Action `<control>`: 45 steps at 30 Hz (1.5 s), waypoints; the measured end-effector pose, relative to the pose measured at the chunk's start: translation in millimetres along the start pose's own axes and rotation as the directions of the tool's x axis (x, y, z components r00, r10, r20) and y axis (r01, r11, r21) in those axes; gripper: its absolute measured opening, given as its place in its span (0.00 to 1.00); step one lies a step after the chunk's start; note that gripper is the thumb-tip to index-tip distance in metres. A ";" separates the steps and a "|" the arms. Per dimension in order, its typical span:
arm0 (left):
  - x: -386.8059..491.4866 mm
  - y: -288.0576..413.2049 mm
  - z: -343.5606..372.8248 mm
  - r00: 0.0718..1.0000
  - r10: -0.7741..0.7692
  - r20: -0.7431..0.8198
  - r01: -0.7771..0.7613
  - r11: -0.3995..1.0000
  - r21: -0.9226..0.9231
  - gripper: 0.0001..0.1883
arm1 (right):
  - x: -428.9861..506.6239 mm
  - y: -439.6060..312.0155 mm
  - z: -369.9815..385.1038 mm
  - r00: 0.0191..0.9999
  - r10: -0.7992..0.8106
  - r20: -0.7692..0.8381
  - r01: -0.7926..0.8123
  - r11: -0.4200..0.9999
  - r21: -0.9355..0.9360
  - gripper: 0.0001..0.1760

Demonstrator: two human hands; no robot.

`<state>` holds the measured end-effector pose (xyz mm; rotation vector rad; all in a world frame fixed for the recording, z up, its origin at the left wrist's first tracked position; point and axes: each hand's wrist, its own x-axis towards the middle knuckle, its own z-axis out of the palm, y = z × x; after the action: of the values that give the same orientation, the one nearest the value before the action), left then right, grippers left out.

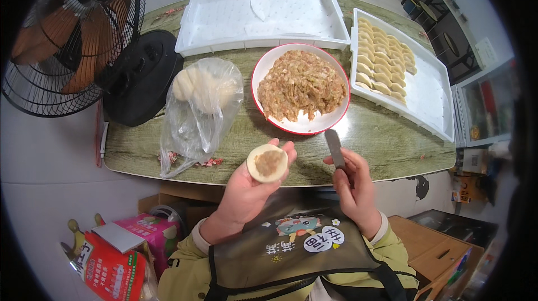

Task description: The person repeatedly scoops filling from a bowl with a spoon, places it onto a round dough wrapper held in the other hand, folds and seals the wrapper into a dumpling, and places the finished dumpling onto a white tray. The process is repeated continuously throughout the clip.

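A round dough wrapper (pixel 251 162) with a patch of meat filling (pixel 270 163) at its middle rests on the fingers of my left hand (pixel 248 191). My right hand (pixel 356 189) grips a flat metal filling spatula (pixel 333 143), its blade pointing up and away from me. Just beyond both hands stands a white, red-rimmed bowl (pixel 309 126) heaped with minced filling (pixel 300 82). Left of the bowl, a clear plastic bag (pixel 189 128) holds pale dough (pixel 201 86). Rows of folded dumplings (pixel 380 61) lie in the white tray (pixel 428 91) at the right.
Another white tray (pixel 210 19) with a perforated base stands behind the bowl. A black-caged fan (pixel 75 44) on a black base (pixel 141 74) occupies the left. The wooden-patterned table (pixel 235 149) has a curved front edge close to my wrists.
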<state>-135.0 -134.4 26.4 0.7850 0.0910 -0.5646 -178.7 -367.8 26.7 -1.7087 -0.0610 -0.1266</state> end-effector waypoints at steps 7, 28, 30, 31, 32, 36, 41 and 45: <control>-13.1 3.6 10.3 0.938 0.150 0.313 -0.337 0.604 0.722 0.40 | 19.8 -1.3 -4.6 0.921 -0.160 0.355 0.235 0.956 -0.178 0.43; -14.4 7.2 13.1 0.835 0.007 0.550 -0.462 0.553 0.694 0.43 | 36.4 17.2 13.6 0.794 -0.469 0.388 0.387 0.881 0.272 0.53; -15.7 -1.7 13.5 0.851 0.065 0.521 -0.463 0.561 0.686 0.44 | 35.6 16.0 14.1 0.799 -0.470 0.375 0.390 0.880 0.272 0.52; -15.7 -6.5 14.2 0.857 0.086 0.507 -0.463 0.560 0.687 0.44 | 35.7 15.8 14.3 0.792 -0.493 0.360 0.416 0.867 0.274 0.52; -15.4 -10.0 14.5 0.863 0.107 0.493 -0.463 0.560 0.688 0.45 | 35.8 15.7 14.3 0.799 -0.489 0.351 0.417 0.870 0.262 0.52; -13.2 -13.8 16.1 0.871 0.082 0.484 -0.440 0.567 0.696 0.45 | 37.3 18.0 15.3 0.785 -0.499 0.366 0.422 0.864 0.273 0.50; -15.9 -8.6 21.2 0.878 0.000 0.478 -0.381 0.606 0.699 0.37 | 37.3 20.5 18.7 0.776 -0.503 0.381 0.415 0.862 0.292 0.45; -16.1 -13.4 27.6 0.897 -0.045 0.439 -0.234 0.795 0.560 0.24 | 35.6 19.1 25.9 0.796 -0.465 0.387 0.334 0.871 0.360 0.40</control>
<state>-159.1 -153.8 42.0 1.2598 -0.5751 -0.6675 -139.9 -346.0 8.7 -1.3892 -0.7775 -0.0199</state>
